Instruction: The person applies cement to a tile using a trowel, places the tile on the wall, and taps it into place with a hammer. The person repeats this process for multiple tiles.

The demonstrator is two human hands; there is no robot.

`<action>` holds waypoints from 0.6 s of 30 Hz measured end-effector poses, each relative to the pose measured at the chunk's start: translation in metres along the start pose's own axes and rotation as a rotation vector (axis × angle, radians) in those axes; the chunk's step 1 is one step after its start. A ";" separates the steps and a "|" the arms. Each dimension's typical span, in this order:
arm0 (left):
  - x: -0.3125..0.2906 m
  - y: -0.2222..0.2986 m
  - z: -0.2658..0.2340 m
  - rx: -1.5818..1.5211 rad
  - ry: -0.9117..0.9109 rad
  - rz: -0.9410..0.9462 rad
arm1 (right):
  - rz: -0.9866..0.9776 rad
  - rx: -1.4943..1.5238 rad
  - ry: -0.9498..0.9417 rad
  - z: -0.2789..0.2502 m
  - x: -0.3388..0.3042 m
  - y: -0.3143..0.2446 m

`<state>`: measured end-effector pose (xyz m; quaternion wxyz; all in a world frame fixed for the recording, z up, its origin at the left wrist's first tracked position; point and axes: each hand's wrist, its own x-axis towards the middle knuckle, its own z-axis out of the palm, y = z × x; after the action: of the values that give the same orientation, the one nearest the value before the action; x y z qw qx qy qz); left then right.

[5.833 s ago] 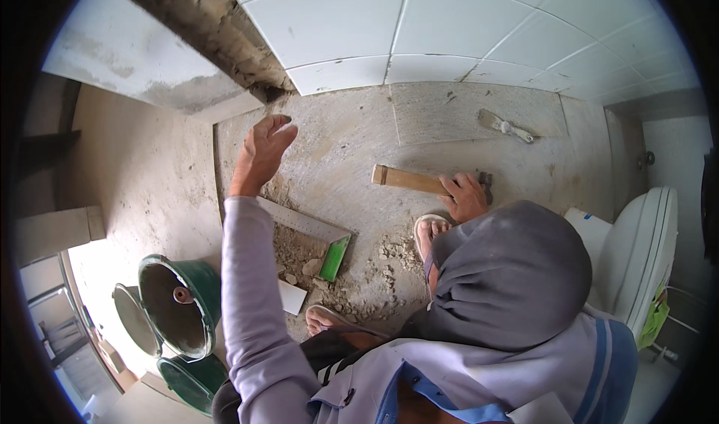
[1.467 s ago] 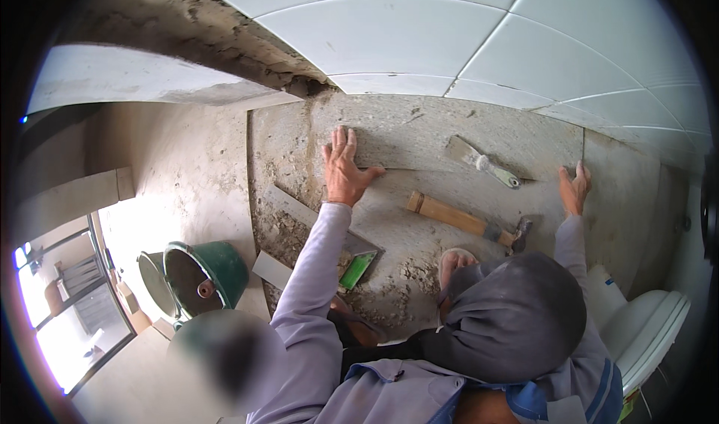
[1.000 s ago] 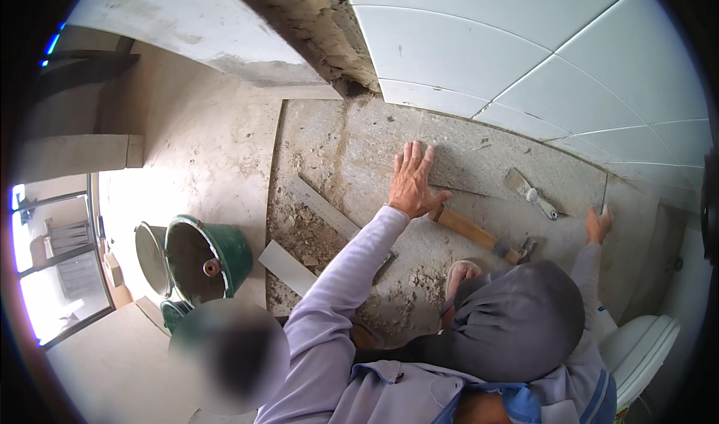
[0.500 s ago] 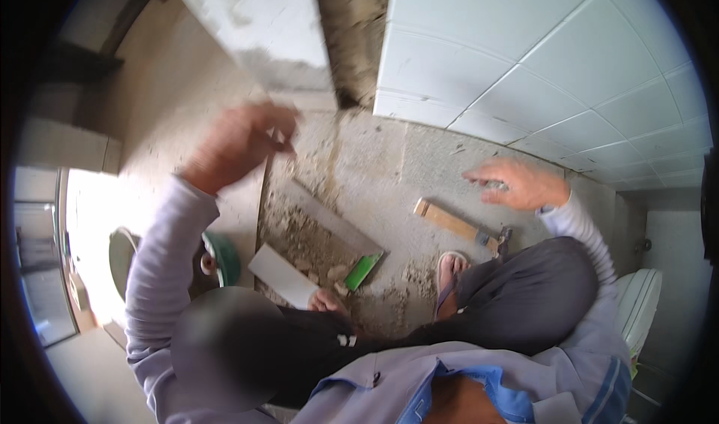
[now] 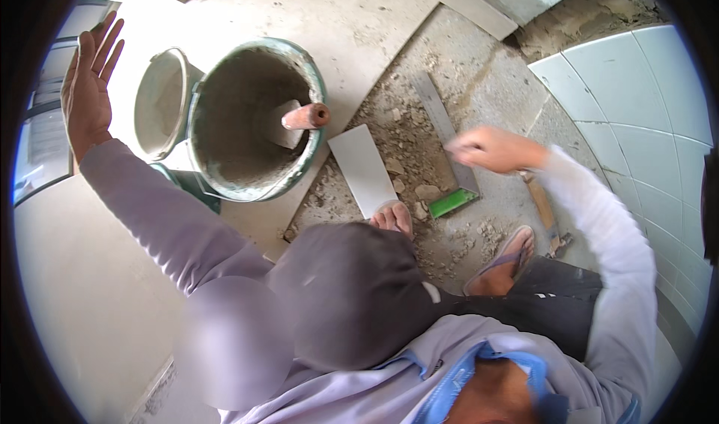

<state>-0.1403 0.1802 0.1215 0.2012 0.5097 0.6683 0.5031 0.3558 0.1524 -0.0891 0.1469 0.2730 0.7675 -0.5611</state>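
My left hand point(image 5: 93, 87) is raised at the far left, empty, its fingers spread, beside the buckets. Over the floor at right, my right hand point(image 5: 498, 148) has its fingers bent and smeared by motion; whether anything is in them cannot be made out. It appears over the metal blade of a try square point(image 5: 436, 109) with a green handle. Partly behind my right wrist is a hammer point(image 5: 541, 203) with a wooden handle. A trowel point(image 5: 305, 116) leans inside the large mortar bucket point(image 5: 320, 87), its reddish handle near the rim.
A smaller pale bucket point(image 5: 161, 102) stands left of the large one. A white cut tile point(image 5: 363, 168) lies by my foot point(image 5: 393, 218) on broken rubble point(image 5: 401, 143). The tiled wall point(image 5: 640, 87) rises at right, and a raw gap point(image 5: 592, 19) runs beside it.
The view has swung left, bringing the large bucket and trowel into sight. My left hand has reached out to the left and spread its fingers. My right hand now appears over the try square.
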 end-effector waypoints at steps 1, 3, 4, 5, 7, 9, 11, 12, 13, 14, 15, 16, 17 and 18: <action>-0.004 -0.002 0.005 0.039 -0.056 0.004 | 0.072 0.098 0.218 0.019 0.031 -0.008; -0.013 0.001 0.028 0.177 -0.235 0.056 | 0.243 0.243 0.414 0.049 0.094 -0.013; -0.016 0.004 0.039 0.245 -0.324 0.095 | 0.280 0.336 0.464 0.058 0.113 -0.022; -0.017 0.007 0.051 0.243 -0.436 0.160 | 0.262 0.333 0.487 0.064 0.127 -0.023; -0.028 0.017 0.063 0.240 -0.540 0.183 | 0.189 0.253 0.517 0.079 0.153 -0.016; -0.043 0.030 0.066 0.225 -0.597 0.182 | 0.141 0.215 0.603 0.101 0.180 -0.005; -0.059 0.015 0.072 0.139 -0.614 0.165 | 0.174 0.215 0.627 0.112 0.191 0.000; -0.069 0.009 0.073 0.116 -0.601 0.150 | 0.094 0.162 0.600 0.110 0.189 -0.001; -0.080 0.013 0.070 0.041 -0.564 0.136 | 0.089 0.268 0.591 0.105 0.179 -0.009; -0.090 0.017 0.072 -0.027 -0.535 0.123 | 0.078 0.384 0.582 0.098 0.168 -0.022; -0.103 0.022 0.078 -0.122 -0.529 0.131 | 0.081 0.502 0.583 0.098 0.156 -0.030; -0.106 0.001 0.085 -0.335 -0.521 0.144 | 0.125 0.275 0.764 0.094 0.135 -0.023; -0.111 0.023 0.099 -0.358 -0.484 0.197 | 0.015 0.336 0.765 0.071 0.116 -0.005; -0.122 0.039 0.105 -0.357 -0.434 0.227 | 0.017 0.680 0.742 0.050 0.088 -0.017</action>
<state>0.0091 0.1203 0.0828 0.3681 0.6334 0.4496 0.5111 0.2707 0.1239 -0.1394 -0.2288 0.4927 0.5394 -0.6434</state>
